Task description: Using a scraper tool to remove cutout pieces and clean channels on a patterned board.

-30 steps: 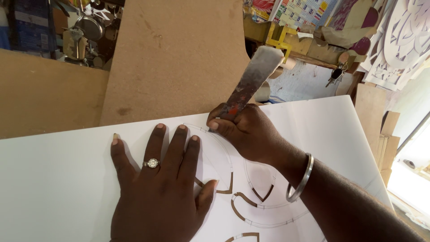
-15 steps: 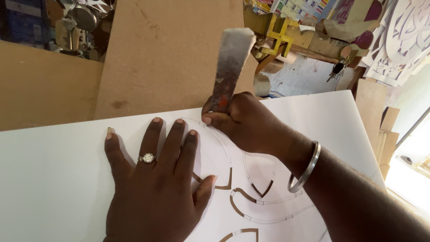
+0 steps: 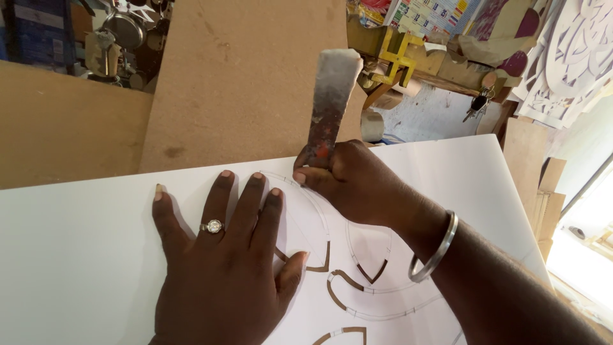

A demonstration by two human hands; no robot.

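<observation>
In the head view, a white sheet [image 3: 83,255] lies flat across the lower frame, marked with thin curved lines and cut through with narrow curved slots that show brown beneath. The left hand [image 3: 223,268] lies palm down on it, fingers spread apart and flat, holding nothing; a ring with a pale stone [image 3: 212,226] sits on one finger, and the thumb points right toward a V-shaped slot.

Just right of the left fingertips, the right hand [image 3: 357,185] is closed in a fist around the lower end of a flat metal blade [image 3: 332,96]. The blade stands nearly upright out of the top of the fist, tilted a little to the right, grey and worn, with rusty red staining near the grip. Its lower tip is hidden by the fingers, so whether it touches the sheet cannot be told; the fist rests on or just above a curved pencilled line. A silver bangle [image 3: 437,249] rings the right wrist.

Behind the sheet, brown boards [image 3: 242,76] lean upright. At upper right are a yellow wooden piece [image 3: 399,54], a bunch of keys [image 3: 477,102] and white cut-out panels [image 3: 575,57].
</observation>
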